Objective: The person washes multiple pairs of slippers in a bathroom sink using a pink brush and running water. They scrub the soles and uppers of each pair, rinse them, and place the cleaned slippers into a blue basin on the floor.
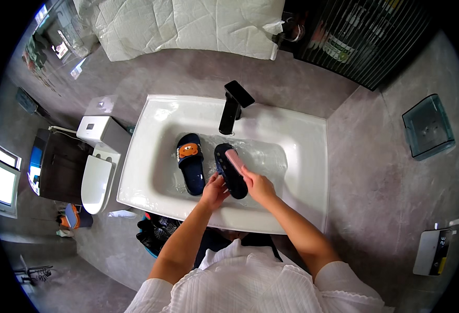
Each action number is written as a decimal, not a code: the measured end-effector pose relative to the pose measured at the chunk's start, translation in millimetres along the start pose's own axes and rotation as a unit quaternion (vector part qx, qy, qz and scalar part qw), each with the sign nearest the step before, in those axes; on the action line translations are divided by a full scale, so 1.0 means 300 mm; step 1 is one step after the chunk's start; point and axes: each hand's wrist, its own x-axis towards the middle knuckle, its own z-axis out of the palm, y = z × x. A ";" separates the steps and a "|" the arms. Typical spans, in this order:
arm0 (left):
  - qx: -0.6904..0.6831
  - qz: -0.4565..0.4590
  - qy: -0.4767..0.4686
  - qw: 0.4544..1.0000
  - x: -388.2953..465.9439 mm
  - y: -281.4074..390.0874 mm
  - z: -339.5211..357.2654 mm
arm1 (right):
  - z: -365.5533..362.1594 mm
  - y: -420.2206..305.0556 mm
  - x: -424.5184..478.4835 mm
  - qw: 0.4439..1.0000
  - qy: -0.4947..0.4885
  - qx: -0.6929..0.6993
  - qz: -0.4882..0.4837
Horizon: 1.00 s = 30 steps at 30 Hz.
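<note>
A white washbasin holds some water. My left hand grips the side of a dark blue slide sandal, which is turned with its sole towards the camera. In my right hand is a pink brush, lying against the sole; its bristles are hidden. Left of my left hand, a second dark blue slide sandal with an orange bear face on its strap rests upright in the basin. The black faucet stands at the basin's back edge, above the sandal with the brush.
A white toilet stands left of the basin. Below the basin's front left edge is a blue tub with dark items. A translucent wall box is at right, a ribbed-door cabinet at upper right. White quilted material hangs behind the faucet.
</note>
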 end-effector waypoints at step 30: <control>0.139 0.018 0.091 0.986 0.006 0.066 -0.043 | -0.006 0.042 -0.097 0.998 -0.024 -0.031 -0.051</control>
